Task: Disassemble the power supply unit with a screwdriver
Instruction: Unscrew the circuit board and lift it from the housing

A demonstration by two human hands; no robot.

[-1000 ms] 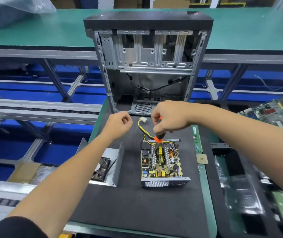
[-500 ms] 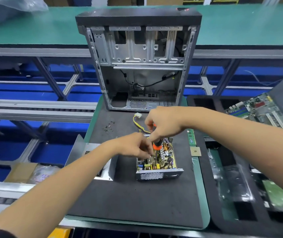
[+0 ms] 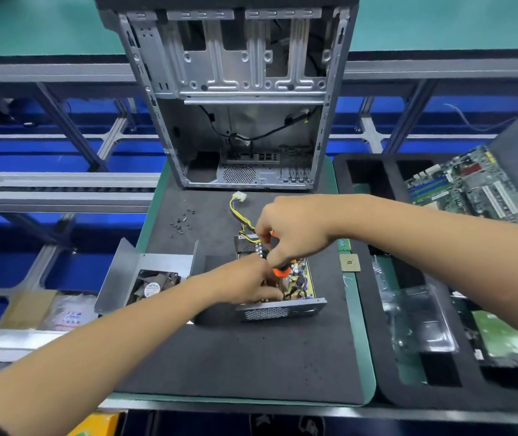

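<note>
the open power supply (image 3: 283,297) sits near the middle of the dark foam mat (image 3: 235,357), its circuit board showing and its mesh end facing us. our right hand (image 3: 292,231) is curled round the orange-collared screwdriver (image 3: 280,272), which stands upright with its tip down inside the supply. our left hand (image 3: 245,283) reaches into the supply's left side, fingers bent over the board; we cannot tell whether it holds anything. the removed metal cover (image 3: 154,278) with its fan lies just left. loose screws (image 3: 182,223) lie scattered behind, in front of the empty computer case (image 3: 245,99).
</note>
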